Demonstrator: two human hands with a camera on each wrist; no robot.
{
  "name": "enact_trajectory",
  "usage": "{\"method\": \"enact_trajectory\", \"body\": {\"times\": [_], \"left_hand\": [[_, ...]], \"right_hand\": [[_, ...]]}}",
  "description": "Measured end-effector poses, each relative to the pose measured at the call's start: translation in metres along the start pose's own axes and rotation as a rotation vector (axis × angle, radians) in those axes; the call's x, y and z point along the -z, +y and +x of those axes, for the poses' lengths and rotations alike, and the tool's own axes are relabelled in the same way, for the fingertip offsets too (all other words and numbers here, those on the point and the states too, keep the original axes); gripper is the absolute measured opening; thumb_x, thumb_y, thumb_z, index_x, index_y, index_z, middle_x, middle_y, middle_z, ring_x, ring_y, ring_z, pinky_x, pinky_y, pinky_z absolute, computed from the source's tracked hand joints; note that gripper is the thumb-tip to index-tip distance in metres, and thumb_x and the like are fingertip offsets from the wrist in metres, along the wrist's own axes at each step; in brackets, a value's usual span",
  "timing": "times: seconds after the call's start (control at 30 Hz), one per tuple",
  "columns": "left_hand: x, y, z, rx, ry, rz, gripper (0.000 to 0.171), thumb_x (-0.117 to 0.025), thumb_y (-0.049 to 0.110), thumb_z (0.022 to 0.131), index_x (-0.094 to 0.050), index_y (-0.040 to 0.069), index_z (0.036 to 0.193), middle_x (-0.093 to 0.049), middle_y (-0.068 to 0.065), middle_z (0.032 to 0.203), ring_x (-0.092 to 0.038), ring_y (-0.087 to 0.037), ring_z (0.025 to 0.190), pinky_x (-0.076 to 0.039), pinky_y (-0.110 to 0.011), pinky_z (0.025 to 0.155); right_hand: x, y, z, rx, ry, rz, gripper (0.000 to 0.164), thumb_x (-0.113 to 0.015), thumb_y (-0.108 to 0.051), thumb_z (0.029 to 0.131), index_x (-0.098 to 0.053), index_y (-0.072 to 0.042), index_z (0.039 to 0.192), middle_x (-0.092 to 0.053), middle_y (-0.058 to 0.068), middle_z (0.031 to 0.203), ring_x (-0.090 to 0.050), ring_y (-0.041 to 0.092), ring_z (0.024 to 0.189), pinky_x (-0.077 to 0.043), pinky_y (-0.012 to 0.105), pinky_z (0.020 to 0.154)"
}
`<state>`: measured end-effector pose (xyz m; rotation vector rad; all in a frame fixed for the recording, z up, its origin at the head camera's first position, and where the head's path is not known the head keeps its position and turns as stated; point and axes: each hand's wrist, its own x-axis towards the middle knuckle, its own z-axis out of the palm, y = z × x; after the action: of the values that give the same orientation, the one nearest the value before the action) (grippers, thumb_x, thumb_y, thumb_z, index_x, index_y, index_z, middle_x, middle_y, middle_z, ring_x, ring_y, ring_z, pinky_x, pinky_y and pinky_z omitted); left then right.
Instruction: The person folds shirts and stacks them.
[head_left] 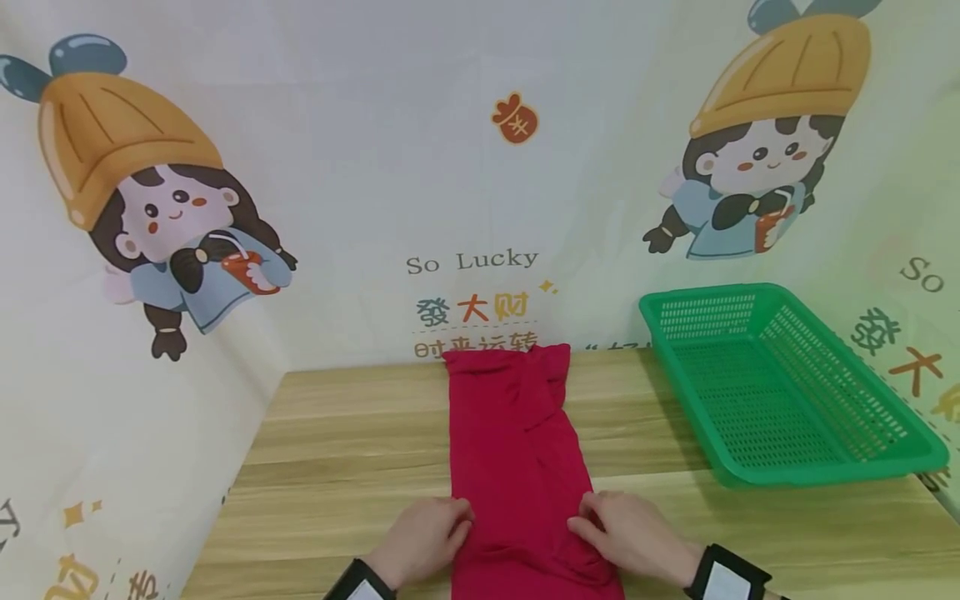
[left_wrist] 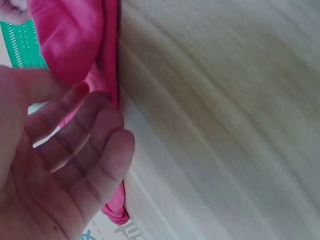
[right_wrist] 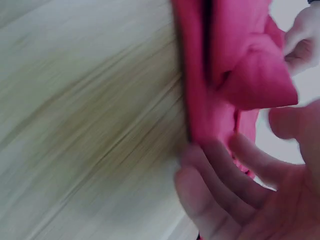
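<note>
A red cloth (head_left: 510, 450), folded into a long strip, lies down the middle of the wooden table, wrinkled at its far end and near edge. My left hand (head_left: 427, 537) is at its left edge, where thumb and index finger pinch the fabric (left_wrist: 75, 40) under a loose fold. On the opposite edge is my right hand (head_left: 633, 533). In the right wrist view its thumb stands apart from the fingers (right_wrist: 225, 172), which reach along the side of the cloth (right_wrist: 225, 115) with fingertips right at its edge.
A green plastic basket (head_left: 712, 425) with slotted walls stands at the back right of the wooden table (head_left: 337, 450). Behind the table hangs a white printed curtain (head_left: 360, 167) with cartoon figures and lettering. It also runs down the left and right sides.
</note>
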<state>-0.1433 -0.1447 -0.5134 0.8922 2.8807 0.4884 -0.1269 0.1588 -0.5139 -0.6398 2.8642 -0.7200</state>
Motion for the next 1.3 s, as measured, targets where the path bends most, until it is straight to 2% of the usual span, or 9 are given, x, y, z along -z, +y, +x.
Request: {"method": "enact_trajectory", "body": {"times": [0.17, 0.37, 0.5, 0.57, 0.67, 0.83, 0.93, 1.07, 1.3], "left_hand": [[0.007, 0.009, -0.006, -0.077, 0.115, 0.052, 0.005, -0.064, 0.014, 0.093, -0.068, 0.016, 0.094, -0.065, 0.007, 0.081, -0.055, 0.000, 0.069, -0.048, -0.019, 0.063], [0.014, 0.032, -0.019, -0.223, -0.073, -0.060, 0.010, -0.066, 0.027, 0.093, -0.071, 0.024, 0.101, -0.067, 0.016, 0.089, -0.053, 0.008, 0.076, -0.049, -0.012, 0.072], [0.008, 0.038, -0.023, -0.309, -0.111, 0.010, 0.015, -0.064, 0.033, 0.095, -0.071, 0.025, 0.104, -0.066, 0.014, 0.096, -0.053, 0.006, 0.085, -0.047, -0.010, 0.076], [0.004, 0.037, -0.024, -0.358, -0.087, 0.071, 0.016, -0.063, 0.033, 0.096, -0.072, 0.024, 0.106, -0.066, 0.010, 0.101, -0.055, 0.001, 0.090, -0.047, -0.010, 0.079], [0.000, 0.034, -0.026, -0.390, -0.067, 0.150, 0.018, -0.064, 0.033, 0.095, -0.071, 0.024, 0.108, -0.065, 0.005, 0.110, -0.057, -0.007, 0.099, -0.049, -0.014, 0.084], [-0.006, 0.030, -0.028, -0.315, -0.160, 0.183, 0.036, -0.064, 0.048, 0.092, -0.067, 0.025, 0.120, -0.061, 0.000, 0.127, -0.058, -0.014, 0.114, -0.053, -0.022, 0.093], [-0.011, 0.028, -0.031, -0.249, -0.232, 0.200, 0.049, -0.060, 0.056, 0.091, -0.061, 0.025, 0.130, -0.056, -0.003, 0.139, -0.056, -0.020, 0.124, -0.053, -0.028, 0.098], [-0.019, 0.022, -0.034, -0.252, -0.234, 0.234, 0.056, -0.051, 0.060, 0.095, -0.055, 0.025, 0.139, -0.051, -0.007, 0.148, -0.053, -0.026, 0.133, -0.051, -0.034, 0.103], [-0.023, 0.015, -0.038, -0.319, -0.213, 0.300, 0.059, -0.040, 0.061, 0.098, -0.051, 0.025, 0.144, -0.050, -0.010, 0.150, -0.051, -0.028, 0.136, -0.049, -0.039, 0.106]], "right_hand": [[0.005, 0.000, -0.009, 0.245, 0.182, -0.103, 0.013, -0.061, -0.032, 0.097, -0.070, -0.022, 0.098, -0.063, -0.013, 0.091, -0.057, 0.001, 0.080, -0.051, 0.021, 0.070], [0.004, -0.004, -0.025, 0.795, 0.130, -0.104, 0.004, -0.068, -0.023, 0.093, -0.071, -0.025, 0.093, -0.062, -0.018, 0.078, -0.049, -0.011, 0.070, -0.035, -0.003, 0.068], [-0.001, -0.005, -0.030, 0.996, 0.209, -0.179, 0.007, -0.068, -0.016, 0.088, -0.069, -0.023, 0.089, -0.061, -0.015, 0.079, -0.049, -0.009, 0.070, -0.033, -0.004, 0.069], [-0.005, -0.006, -0.034, 0.931, 0.142, -0.066, 0.006, -0.066, -0.015, 0.090, -0.069, -0.020, 0.090, -0.063, -0.013, 0.081, -0.051, -0.011, 0.072, -0.034, -0.003, 0.069], [-0.011, -0.003, -0.035, 0.901, 0.107, -0.076, 0.012, -0.060, -0.022, 0.098, -0.070, -0.018, 0.102, -0.069, -0.006, 0.098, -0.062, -0.002, 0.087, -0.045, 0.002, 0.078], [-0.018, 0.010, -0.029, 0.888, 0.165, -0.400, 0.043, -0.050, -0.046, 0.100, -0.064, -0.017, 0.129, -0.066, 0.006, 0.127, -0.063, 0.024, 0.114, -0.054, 0.026, 0.092], [-0.020, 0.016, -0.030, 0.736, 0.017, -0.419, 0.063, -0.040, -0.061, 0.098, -0.051, -0.019, 0.144, -0.058, 0.009, 0.141, -0.055, 0.030, 0.126, -0.054, 0.036, 0.097], [-0.026, 0.022, -0.029, 0.530, -0.156, -0.385, 0.081, -0.025, -0.075, 0.091, -0.034, -0.025, 0.155, -0.044, 0.012, 0.154, -0.044, 0.036, 0.137, -0.050, 0.046, 0.103], [-0.026, 0.019, -0.028, 0.479, -0.213, -0.434, 0.086, -0.018, -0.078, 0.088, -0.030, -0.026, 0.156, -0.039, 0.013, 0.156, -0.041, 0.038, 0.138, -0.046, 0.052, 0.105]]}}
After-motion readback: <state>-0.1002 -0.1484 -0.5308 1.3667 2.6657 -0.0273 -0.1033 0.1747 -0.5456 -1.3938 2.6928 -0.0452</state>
